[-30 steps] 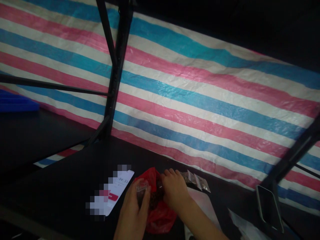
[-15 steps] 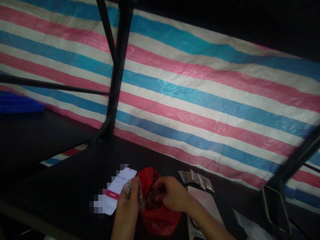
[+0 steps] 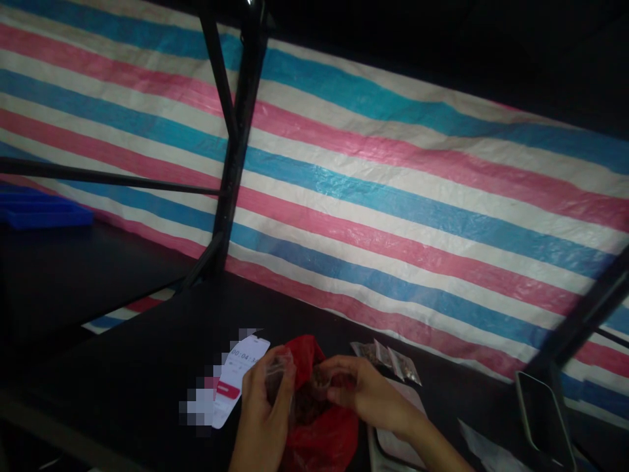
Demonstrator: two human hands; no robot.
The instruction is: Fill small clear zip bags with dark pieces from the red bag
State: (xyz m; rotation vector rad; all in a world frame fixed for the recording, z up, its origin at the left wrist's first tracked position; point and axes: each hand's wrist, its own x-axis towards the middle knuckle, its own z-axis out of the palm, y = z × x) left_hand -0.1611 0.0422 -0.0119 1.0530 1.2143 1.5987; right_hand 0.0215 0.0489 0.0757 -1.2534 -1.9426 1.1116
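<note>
A red plastic bag (image 3: 319, 439) lies crumpled on a black tabletop (image 3: 122, 354), holding dark, lumpy dried pieces (image 3: 307, 403). The left hand (image 3: 265, 413) is just left of the bag's mouth, its fingers closed around a small clear plastic bag (image 3: 278, 375) held up on end. The right hand (image 3: 366, 393) reaches in from the right of the red plastic bag, fingers (image 3: 339, 380) curled and pinched around a clump of the dark pieces at the opening.

Left of the red plastic bag, a smartphone (image 3: 243, 380) lies under the left hand's edge, showing a timer. Just behind it to the right sit small sealed sachets (image 3: 386, 360). Further right lie a pale flat pad (image 3: 398, 419) and a dark phone (image 3: 543, 419), with a white plastic scrap (image 3: 484, 446) near it. Well behind the red plastic bag, a pink, blue and white striped tarpaulin (image 3: 393, 196) hangs as the wall, crossed by a black metal frame (image 3: 236, 144). Far left of the bag, a blue plastic tray (image 3: 44, 216) sits on a dark shelf (image 3: 93, 282)
</note>
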